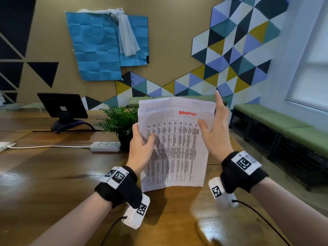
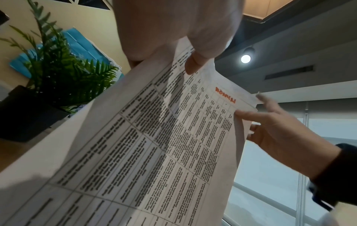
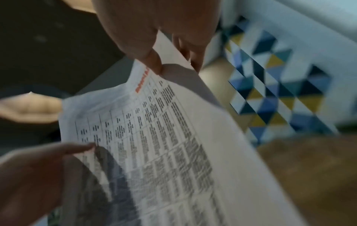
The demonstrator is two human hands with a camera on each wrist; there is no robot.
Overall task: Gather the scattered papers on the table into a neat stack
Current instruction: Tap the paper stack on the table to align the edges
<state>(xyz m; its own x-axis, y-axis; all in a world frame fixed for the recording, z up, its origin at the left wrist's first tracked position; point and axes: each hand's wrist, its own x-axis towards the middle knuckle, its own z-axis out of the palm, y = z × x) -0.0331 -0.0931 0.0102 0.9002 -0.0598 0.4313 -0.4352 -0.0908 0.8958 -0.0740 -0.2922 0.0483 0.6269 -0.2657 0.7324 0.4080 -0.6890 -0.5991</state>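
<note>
A sheaf of white papers [image 1: 177,148] with a printed table and a red heading is held upright above the wooden table [image 1: 53,183]; its lower edge sits close to the tabletop. My left hand [image 1: 142,144] grips the left edge, thumb on the front, fingers behind. My right hand [image 1: 213,132] holds the upper right edge, its thumb on the front and its index finger pointing up behind. In the left wrist view the papers [image 2: 154,152] run from my left hand [image 2: 173,30] to my right hand [image 2: 280,133]. In the blurred right wrist view my right hand [image 3: 154,23] pinches the papers [image 3: 164,137].
A potted fern [image 1: 120,121] stands just behind the papers, with a white power strip [image 1: 105,146] and its cord to the left. A dark monitor [image 1: 62,105] sits at the back left. A green-cushioned bench [image 1: 284,125] runs along the right wall.
</note>
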